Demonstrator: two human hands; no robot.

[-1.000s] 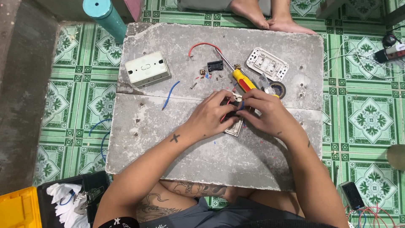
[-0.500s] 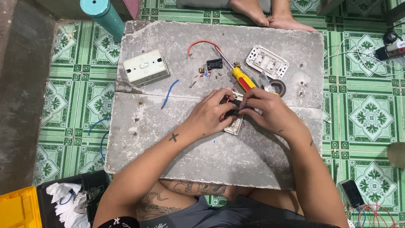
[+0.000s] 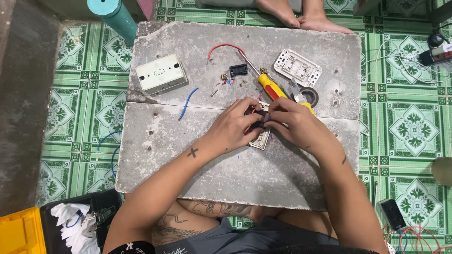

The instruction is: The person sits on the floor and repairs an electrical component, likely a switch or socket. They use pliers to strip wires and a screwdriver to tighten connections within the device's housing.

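Head view, looking down on a grey slab counter (image 3: 188,155) set on a green patterned tile floor (image 3: 405,131). The left hand (image 3: 233,126) and right hand (image 3: 294,123) meet near the middle of the counter, both closed around a small switch module (image 3: 260,136), pale with dark parts; the fingertips of both hands pinch it from opposite sides, and its lower end rests on the counter. Thin red wire shows between the fingers, though where it attaches cannot be made out.

Just beyond the hands lies a screwdriver (image 3: 270,84) with a yellow and red handle, its shaft pointing toward a black plastic part (image 3: 238,70) and a curved red wire (image 3: 225,47). A roll of black tape (image 3: 309,96) sits beside the handle. A white switch plate (image 3: 297,67) lies farther right, well apart from a cream wall box (image 3: 161,73) at the far left. A short blue wire (image 3: 188,102) and small loose fittings (image 3: 226,80) lie between them. Another person's bare feet (image 3: 301,14) rest at the far edge.
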